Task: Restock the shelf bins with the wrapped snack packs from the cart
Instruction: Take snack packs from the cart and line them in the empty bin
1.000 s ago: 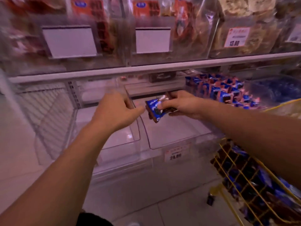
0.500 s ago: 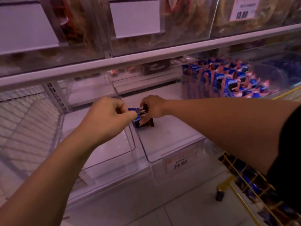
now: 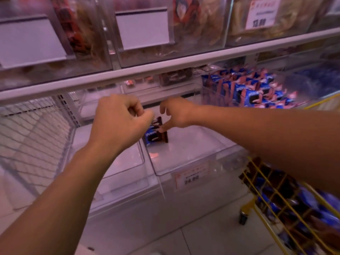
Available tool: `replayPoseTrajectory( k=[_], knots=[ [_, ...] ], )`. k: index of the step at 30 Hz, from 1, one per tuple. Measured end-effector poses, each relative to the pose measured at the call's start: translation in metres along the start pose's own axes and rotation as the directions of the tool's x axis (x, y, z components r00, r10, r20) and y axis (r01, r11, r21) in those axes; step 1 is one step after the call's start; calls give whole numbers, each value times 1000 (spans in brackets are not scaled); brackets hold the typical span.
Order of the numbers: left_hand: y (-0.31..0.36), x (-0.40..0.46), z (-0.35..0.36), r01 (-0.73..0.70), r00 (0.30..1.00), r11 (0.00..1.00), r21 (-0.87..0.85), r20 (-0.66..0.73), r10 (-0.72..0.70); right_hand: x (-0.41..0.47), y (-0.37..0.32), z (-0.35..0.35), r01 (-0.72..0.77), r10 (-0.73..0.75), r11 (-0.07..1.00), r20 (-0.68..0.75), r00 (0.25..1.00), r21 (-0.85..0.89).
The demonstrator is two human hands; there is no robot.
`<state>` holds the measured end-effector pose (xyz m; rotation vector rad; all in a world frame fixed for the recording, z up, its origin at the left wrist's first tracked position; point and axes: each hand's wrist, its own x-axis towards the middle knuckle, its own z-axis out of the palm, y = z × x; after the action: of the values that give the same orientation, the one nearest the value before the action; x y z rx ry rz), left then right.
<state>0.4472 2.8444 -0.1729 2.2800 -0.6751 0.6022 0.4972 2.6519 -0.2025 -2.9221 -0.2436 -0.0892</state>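
Surrounding the work: clear shelf bins (image 3: pixel 184 168) sit along the lower shelf; the middle one carries a price label (image 3: pixel 191 176) on its front wall, at 6 o'clock of the packs inside it.
Neighbour bin: at 2 o'clock of the hands, a bin of blue-and-pink snack packs (image 3: pixel 252 91), standing upright in rows, well apart from the hands.
Left side: a second clear bin (image 3: pixel 127 162) just beside the middle one, and a wire mesh panel (image 3: pixel 33 137) at 9 o'clock.
Above: a grey shelf rail (image 3: pixel 184 65) crosses the view at 12 o'clock, with tall clear bins of bagged goods and blank label holders (image 3: pixel 143 28) over it.
Cart: a yellow wire cart (image 3: pixel 276 205) at 4 o'clock, holding dark and blue packs, partly hidden by the right forearm.
In the way: the left hand covers the left edge of the wrapped snack packs.
Left hand (image 3: pixel 119 122): loosely curled, thumb and fingertips pinched together right at the packs' upper left edge; whether it actually grips a pack I cannot tell.
Right hand (image 3: pixel 176 113): spread, palm down, one fingertip touching the top of the packs, nothing gripped.
Wrapped snack packs (image 3: pixel 156 135): a small cluster, blue and dark brown wrappers, standing on edge against the middle bin's left wall, near its back; print is blurred.
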Motion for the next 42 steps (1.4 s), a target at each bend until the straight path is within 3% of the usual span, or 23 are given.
replayPoseTrajectory(
  k=[3,5,6,8,10,11,12,13,16,17,20,21,22,24,26,28,30,32,34,38,42],
  knots=[
    [48,-2,7,-206,978,974,-91,-63,200,-81,11,-48,89,-110,986,-158,981,-139],
    [84,-9,28,-343,938,934,-103,27,347,-147,36,-74,26,-80,971,-217,973,-238],
    [102,-14,43,-399,907,910,-113,98,410,-180,51,-84,-52,-1,964,-200,980,-260],
    [138,-24,76,-481,824,861,-167,249,508,-234,88,-95,-293,292,909,-50,955,-296],
    [170,-35,109,-557,704,808,-190,408,581,-274,119,-89,-487,598,778,232,767,-396],
    [184,-40,125,-591,642,786,-181,485,594,-288,131,-83,-525,675,732,352,649,-434],
    [195,-44,139,-611,591,774,-165,555,585,-299,141,-76,-548,703,711,418,575,-440],
    [204,-46,153,-620,551,770,-147,617,562,-307,150,-70,-562,711,703,429,557,-436],
    [222,-48,189,-639,481,767,-62,746,461,-320,174,-64,-600,692,722,336,639,-345],
    [226,-47,200,-647,471,762,-27,772,427,-322,180,-65,-619,694,719,353,627,-316],
    [234,-46,221,-645,419,762,52,858,296,-325,185,-62,-627,720,679,517,464,-383],
    [235,-47,227,-654,405,754,63,871,279,-325,185,-59,-611,719,679,535,444,-406],
    [235,-46,231,-664,399,746,58,871,287,-325,185,-57,-605,716,685,526,458,-405],
    [232,-41,235,-643,405,766,13,854,326,-325,186,-61,-640,701,704,445,557,-307],
    [227,-33,233,-543,425,837,-75,835,350,-329,189,-68,-635,655,750,338,676,-185],
    [226,-27,227,-354,495,920,-167,802,335,-335,192,-71,-596,595,800,207,777,-65],
    [225,-26,220,21,567,957,-289,792,227,-340,193,-70,-568,566,795,75,821,214],
    [224,-27,215,404,556,836,-372,826,99,-344,190,-68,-512,598,664,26,801,545],
    [222,-28,208,594,519,690,-414,852,64,-345,187,-65,-454,623,479,73,779,751],
    [220,-26,198,762,493,461,-454,869,42,-336,187,-57,-387,657,174,185,731,906],
    [223,-28,191,867,431,270,-418,902,16,-327,188,-61,-329,639,-164,354,683,930]
  ],
)
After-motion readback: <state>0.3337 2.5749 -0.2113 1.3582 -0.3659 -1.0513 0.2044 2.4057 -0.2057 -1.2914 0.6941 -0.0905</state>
